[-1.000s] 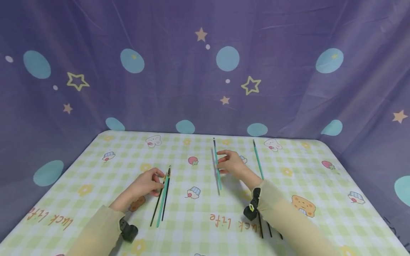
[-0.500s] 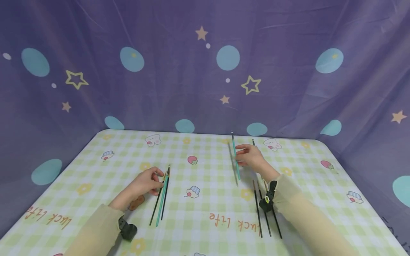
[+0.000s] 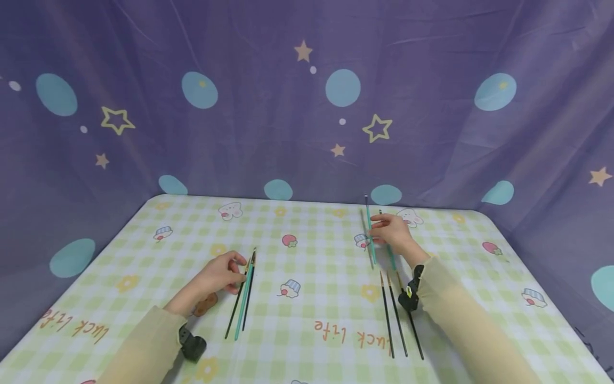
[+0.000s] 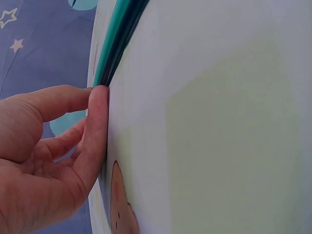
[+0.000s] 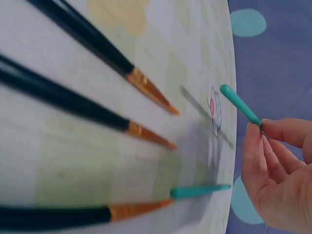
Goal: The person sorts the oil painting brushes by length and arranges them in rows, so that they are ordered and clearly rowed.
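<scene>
Above the far right of the table, my right hand [image 3: 392, 232] pinches a teal-handled paintbrush [image 3: 370, 218] between thumb and fingertips. It is raised, its shadow falling on the cloth, as the right wrist view also shows. Under and beside that hand lies a second teal paintbrush [image 3: 392, 260], partly covered. Three dark-handled paintbrushes [image 3: 388, 322] with gold ferrules lie nearer me. At left, my left hand [image 3: 218, 273] pinches a small group of paintbrushes near their bristle ends: a teal one [image 3: 242, 304] between dark ones [image 3: 248, 297]. Their handles spread toward me on the table.
A green-and-white checked cloth with cartoon prints covers the table [image 3: 297, 346]. Purple curtain [image 3: 268, 133] with stars and blue dots hangs behind and along both sides. A black wrist camera [image 3: 192, 344] is strapped at the left sleeve, another [image 3: 410, 296] at the right.
My right hand has carried the teal paintbrush rightward from mid-table to beside the other teal one. The dark paintbrushes on the right are now more exposed. My left hand has stayed in place.
</scene>
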Demonstrator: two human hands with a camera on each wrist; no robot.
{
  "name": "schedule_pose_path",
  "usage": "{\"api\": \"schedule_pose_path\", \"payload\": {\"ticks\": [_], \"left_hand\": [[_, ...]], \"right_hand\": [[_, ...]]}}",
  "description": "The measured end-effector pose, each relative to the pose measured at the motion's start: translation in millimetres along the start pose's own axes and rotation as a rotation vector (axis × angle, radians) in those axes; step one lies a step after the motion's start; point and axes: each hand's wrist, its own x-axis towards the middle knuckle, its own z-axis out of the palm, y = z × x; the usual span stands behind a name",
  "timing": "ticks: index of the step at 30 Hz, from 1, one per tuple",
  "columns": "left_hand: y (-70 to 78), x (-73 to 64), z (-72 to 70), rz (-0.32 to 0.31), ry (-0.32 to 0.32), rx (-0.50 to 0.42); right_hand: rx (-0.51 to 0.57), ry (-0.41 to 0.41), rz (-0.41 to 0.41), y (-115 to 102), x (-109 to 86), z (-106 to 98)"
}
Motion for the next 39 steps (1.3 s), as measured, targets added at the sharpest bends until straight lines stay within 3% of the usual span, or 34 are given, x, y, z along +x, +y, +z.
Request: {"api": "schedule_pose_path", "payload": {"ticks": [13, 28, 39], "left_hand": [[-0.3, 0.0, -1.2, 0.014, -0.013, -0.012], [0.4, 0.5, 0.4, -0.016, 0.012, 0.001], [1.5, -0.7, -0.1, -0.007, -0.002, -0.001]], "right_hand": [[-0.113, 0.042, -0.005, 9.8, 4.7, -13.7], [-0.268, 0.097, -0.044, 13.1, 3.5, -7.5], [-0.352, 0.120, -0.040, 13.7, 4.9, -2.9]]}}
